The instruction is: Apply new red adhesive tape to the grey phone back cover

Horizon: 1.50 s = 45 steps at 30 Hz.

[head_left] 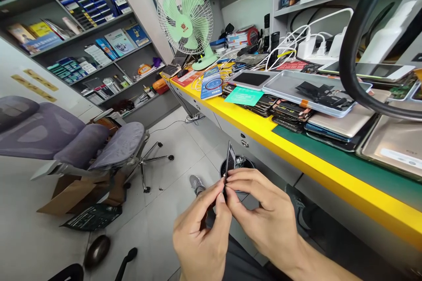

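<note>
A thin, flat, dark piece [230, 158] with a pale edge stands nearly edge-on between my hands, so its kind is hard to make out; it resembles a phone part. My left hand [202, 232] pinches its lower end between thumb and fingers. Close against it, my right hand [267, 210] grips the same piece from the right side, thumb below and fingers along its face. Both sets of fingertips almost meet and hide the bottom of the piece. The hands are in front of the yellow-edged bench, above the floor and my legs.
A black bin [223, 169] with scraps stands on the floor behind the piece. Along the bench [329, 171] lie stacked phones [288, 112], a grey tray [316, 104] of dark parts and a green card [244, 96]. A fan [183, 25] and an office chair [115, 147] are farther off.
</note>
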Tool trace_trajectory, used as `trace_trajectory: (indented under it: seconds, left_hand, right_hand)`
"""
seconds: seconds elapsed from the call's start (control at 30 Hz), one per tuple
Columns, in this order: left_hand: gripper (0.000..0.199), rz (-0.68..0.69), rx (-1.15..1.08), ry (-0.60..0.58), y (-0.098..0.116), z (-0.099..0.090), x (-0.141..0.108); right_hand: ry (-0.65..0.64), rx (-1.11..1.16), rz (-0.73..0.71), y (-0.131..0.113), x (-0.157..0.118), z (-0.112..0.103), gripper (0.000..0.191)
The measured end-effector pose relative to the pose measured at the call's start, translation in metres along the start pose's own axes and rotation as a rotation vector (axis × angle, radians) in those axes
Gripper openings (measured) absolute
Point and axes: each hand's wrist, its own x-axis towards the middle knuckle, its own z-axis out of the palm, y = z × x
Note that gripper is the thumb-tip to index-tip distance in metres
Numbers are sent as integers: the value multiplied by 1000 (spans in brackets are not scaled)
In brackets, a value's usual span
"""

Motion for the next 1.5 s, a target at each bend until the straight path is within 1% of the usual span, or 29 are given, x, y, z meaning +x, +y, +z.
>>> trace_trajectory:
  seconds: [0.17,0.43,0.63,0.73,0.93,1.07,1.17,1.23,1.33,1.4,1.5]
  left_hand:
    - [25,59,-24,9,-4,1,1]
    - [32,146,-10,-23,-12,2,2]
    - [29,294,-12,-90,-13,1,10]
    - [32,336,4,-68,-14,-1,10]
    - [33,351,-10,-19,-13,1,7]
    - [32,330,-20,-12,-10,1,9]
    - [27,300,3,-23,-8,-2,11]
    - [23,302,24,-27,-7,-6,13]
    - [20,268,82,-85,-4,-14,16]
    - [21,210,111,-137,-3,-19,17]
    - [24,169,71,-162,-5,-25,17]
  right_hand:
    - [-10,24,60,0,-1,-2,16]
    - [-15,100,220,2,0,-2,16]
    - [-6,113,294,0,0,-3,16]
    - [-12,123,307,-3,2,-4,16]
    - [-20,177,374,-5,5,-7,15]
    - [-39,203,428,-4,7,-11,14]
    - [-104,230,486,-4,13,-16,13]
    - [-181,263,543,-3,19,-21,13]
    - [-293,324,628,0,28,-29,13]
    - [-329,362,680,2,32,-35,11]
    - [-360,394,773,4,37,-42,9]
